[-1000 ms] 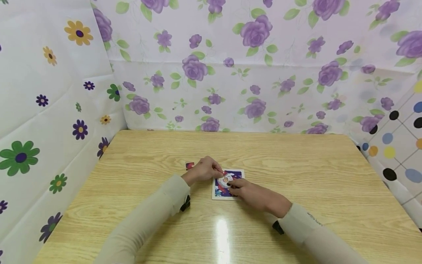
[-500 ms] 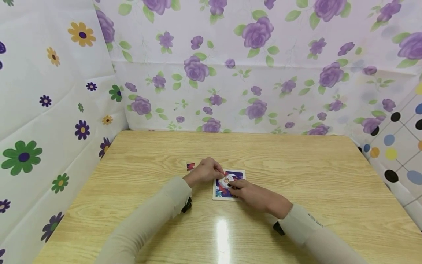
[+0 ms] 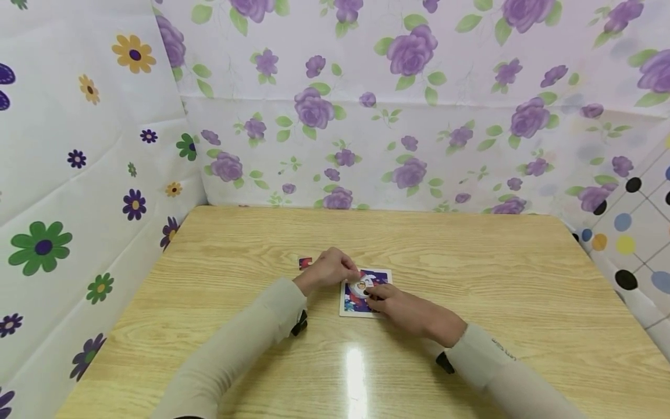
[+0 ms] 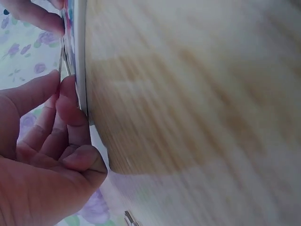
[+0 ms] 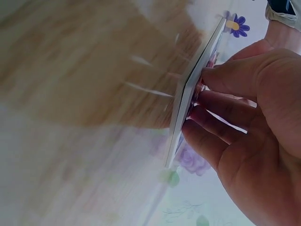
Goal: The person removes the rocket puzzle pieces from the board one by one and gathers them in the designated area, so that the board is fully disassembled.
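A small square jigsaw puzzle (image 3: 356, 305) with a white border and a purple, red and white picture lies flat on the table. My left hand (image 3: 328, 270) is over its upper left part. In the left wrist view, the thumb and index finger (image 4: 69, 101) pinch a thin puzzle piece (image 4: 61, 59), seen edge-on, which slants up from the picture. My right hand (image 3: 405, 307) rests its fingertips on the puzzle's right side; in the right wrist view the thumb and several fingers (image 5: 207, 139) touch the picture face. The hands hide parts of the picture.
Just behind my left hand lies a loose red and dark purple puzzle piece (image 3: 305, 263). The wooden table (image 3: 471, 250) is bounded by flowered cloth (image 3: 366, 145) at the back and patterned cloth at both sides. A bright light reflection shows on the table in front.
Both hands stay at the puzzle in nearly the same pose, with only small finger shifts. The whole head view has drifted slightly, so everything appears a little farther right.
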The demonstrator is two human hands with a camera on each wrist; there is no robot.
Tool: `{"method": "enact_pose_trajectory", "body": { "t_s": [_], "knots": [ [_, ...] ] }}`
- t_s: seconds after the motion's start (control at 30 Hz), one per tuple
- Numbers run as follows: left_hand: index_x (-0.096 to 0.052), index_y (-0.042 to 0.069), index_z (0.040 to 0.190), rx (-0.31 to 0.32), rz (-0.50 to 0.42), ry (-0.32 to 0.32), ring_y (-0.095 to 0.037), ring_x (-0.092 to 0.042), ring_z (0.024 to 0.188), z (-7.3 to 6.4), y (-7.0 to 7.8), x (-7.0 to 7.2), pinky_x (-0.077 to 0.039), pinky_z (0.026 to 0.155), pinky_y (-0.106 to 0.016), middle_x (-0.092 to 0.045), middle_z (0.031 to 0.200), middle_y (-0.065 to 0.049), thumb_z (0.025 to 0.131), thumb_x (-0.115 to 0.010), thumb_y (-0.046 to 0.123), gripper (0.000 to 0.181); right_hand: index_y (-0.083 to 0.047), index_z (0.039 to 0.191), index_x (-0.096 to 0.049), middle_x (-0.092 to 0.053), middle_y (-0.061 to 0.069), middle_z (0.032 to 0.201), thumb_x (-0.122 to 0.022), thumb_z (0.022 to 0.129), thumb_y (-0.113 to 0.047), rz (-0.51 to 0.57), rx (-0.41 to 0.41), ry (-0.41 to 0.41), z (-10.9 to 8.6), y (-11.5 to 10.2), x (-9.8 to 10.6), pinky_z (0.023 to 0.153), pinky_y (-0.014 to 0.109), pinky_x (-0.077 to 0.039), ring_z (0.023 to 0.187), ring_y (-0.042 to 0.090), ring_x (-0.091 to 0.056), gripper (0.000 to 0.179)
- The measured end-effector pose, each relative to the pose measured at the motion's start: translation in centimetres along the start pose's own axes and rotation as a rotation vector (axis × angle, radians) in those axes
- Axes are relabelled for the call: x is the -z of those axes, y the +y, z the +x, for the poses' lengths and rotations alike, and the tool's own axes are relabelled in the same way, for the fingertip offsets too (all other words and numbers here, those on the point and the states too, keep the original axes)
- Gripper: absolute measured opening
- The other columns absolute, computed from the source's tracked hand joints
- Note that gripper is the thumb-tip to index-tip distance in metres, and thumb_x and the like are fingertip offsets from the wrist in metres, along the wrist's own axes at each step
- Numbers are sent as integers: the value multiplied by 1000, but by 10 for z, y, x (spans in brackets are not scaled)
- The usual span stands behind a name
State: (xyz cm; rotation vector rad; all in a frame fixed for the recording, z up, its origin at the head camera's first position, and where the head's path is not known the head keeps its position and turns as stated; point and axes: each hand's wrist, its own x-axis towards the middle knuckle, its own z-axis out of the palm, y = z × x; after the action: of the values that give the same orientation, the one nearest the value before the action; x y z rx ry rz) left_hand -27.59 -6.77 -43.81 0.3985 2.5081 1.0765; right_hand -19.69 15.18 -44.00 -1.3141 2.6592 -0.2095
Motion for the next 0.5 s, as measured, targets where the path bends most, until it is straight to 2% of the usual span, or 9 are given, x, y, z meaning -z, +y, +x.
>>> {"method": "enact_pose_trajectory", "body": {
  "t_s": [0.17, 0.3, 0.5],
  "knots": [
    [-81, 14, 88, 15, 1, 17, -14, -61, 82, 2, 3, -1, -47, 69, -27, -73, 96, 2, 90, -77, 22, 10, 6, 137, -56, -43, 21, 150, -48, 101, 10, 13, 5, 9, -1, 1, -1, 107, 47, -39, 138, 39, -39, 37],
    [-81, 14, 91, 37, -19, 1, -14, -59, 79, 4, 5, -1, -47, 66, -27, -73, 98, 0, 90, -77, 20, 8, 7, 136, -57, -44, 22, 148, -48, 100, 10, 14, 16, 23, -1, 2, -2, 107, 48, -40, 137, 40, -40, 37],
    [-81, 15, 91, 52, -31, -8, -14, -58, 85, 5, 5, 2, -44, 72, -28, -73, 101, 1, 89, -78, 22, 8, 5, 137, -56, -42, 21, 150, -49, 101, 8, 39, -7, 9, 0, 2, -2, 108, 48, -38, 139, 39, -38, 37]
  ]
}}
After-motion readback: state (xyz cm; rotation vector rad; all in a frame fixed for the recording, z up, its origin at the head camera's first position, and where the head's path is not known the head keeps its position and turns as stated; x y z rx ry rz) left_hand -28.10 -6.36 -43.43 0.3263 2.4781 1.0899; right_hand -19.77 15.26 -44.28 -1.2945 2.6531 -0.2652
